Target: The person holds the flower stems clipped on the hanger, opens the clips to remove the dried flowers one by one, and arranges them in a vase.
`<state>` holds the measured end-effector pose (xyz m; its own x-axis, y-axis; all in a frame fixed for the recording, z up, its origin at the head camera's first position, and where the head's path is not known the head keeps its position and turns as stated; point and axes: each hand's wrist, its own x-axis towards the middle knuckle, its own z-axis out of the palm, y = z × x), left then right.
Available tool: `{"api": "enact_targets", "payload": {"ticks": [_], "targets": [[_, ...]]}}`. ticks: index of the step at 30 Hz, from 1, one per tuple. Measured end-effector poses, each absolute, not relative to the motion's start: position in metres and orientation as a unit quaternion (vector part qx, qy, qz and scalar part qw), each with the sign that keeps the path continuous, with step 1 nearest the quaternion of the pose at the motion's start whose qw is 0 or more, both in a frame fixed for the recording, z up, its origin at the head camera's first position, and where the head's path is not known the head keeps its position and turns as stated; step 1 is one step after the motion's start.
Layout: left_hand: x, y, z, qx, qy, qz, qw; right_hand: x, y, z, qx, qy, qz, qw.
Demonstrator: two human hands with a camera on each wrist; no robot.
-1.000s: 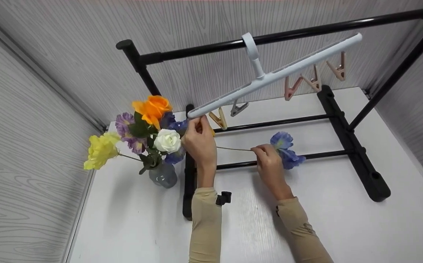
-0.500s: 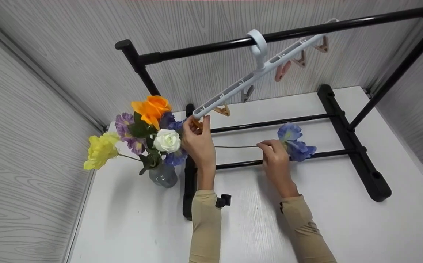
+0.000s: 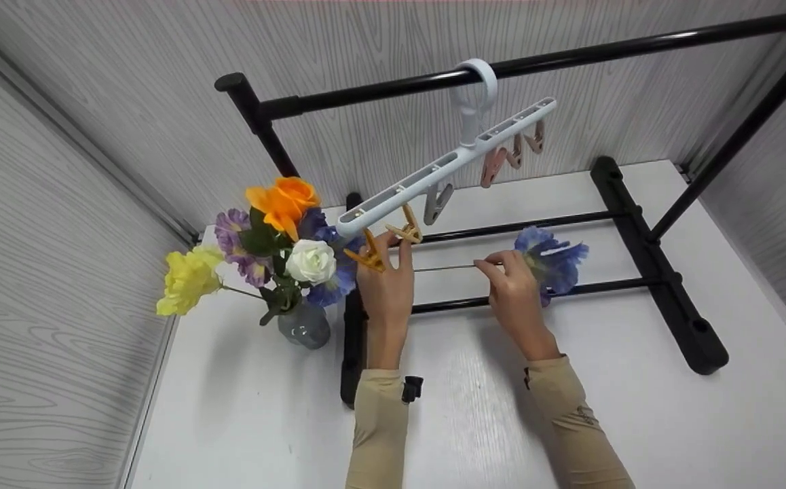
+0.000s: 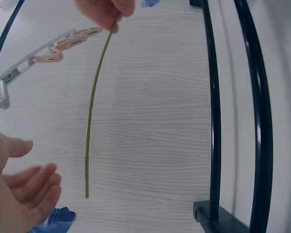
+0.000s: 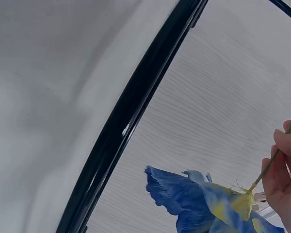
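Observation:
My right hand point(image 3: 516, 299) pinches the thin green stem point(image 4: 90, 111) of an artificial blue iris point(image 3: 552, 265), whose petals point(image 5: 203, 204) lie to the right of the hand. The stem points left, its cut end free in the left wrist view. My left hand point(image 3: 387, 288) holds nothing; its fingers and thumb are apart in the left wrist view. It is just under the left end of a white clip hanger point(image 3: 427, 182). An orange clip point(image 3: 368, 255) and a yellow clip point(image 3: 408, 227) overlap the left hand in the head view.
The hanger hangs by its ring on a black rack point(image 3: 393, 86). A grey clip point(image 3: 438, 204) and several pinkish clips hang further right. At left, a grey glass vase point(image 3: 305, 326) holds orange, white, purple, blue and yellow flowers. Black rails cross above the white table point(image 3: 454, 394).
My left hand has let go of the orange clip and dropped slightly. The hanger has swung, its left end coming toward me. My right hand still pinches the iris stem; the bloom has turned.

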<state>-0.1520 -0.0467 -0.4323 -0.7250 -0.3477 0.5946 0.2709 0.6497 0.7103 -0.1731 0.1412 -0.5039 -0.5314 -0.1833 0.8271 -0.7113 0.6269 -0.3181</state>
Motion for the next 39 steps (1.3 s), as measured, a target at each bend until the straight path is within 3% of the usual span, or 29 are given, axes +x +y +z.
{"api": "enact_targets", "payload": {"ticks": [5,9,22,39], "targets": [[-0.149,-0.033,-0.442,-0.150,-0.896,-0.226,0.351,-0.174,0.137,-0.501,0.279,-0.806,0.332,0.402],[-0.146,-0.021,-0.448,-0.206,-0.904,-0.192,0.322,-0.174,0.133,-0.497,0.287,-0.798,0.331,0.414],[-0.147,-0.006,-0.453,-0.215,-0.893,-0.184,0.352,-0.171,0.129,-0.491,0.290,-0.768,0.355,0.448],[-0.140,-0.019,-0.446,-0.235,-0.909,-0.084,0.333,-0.166,0.122,-0.496,0.316,-0.738,0.363,0.474]]}}
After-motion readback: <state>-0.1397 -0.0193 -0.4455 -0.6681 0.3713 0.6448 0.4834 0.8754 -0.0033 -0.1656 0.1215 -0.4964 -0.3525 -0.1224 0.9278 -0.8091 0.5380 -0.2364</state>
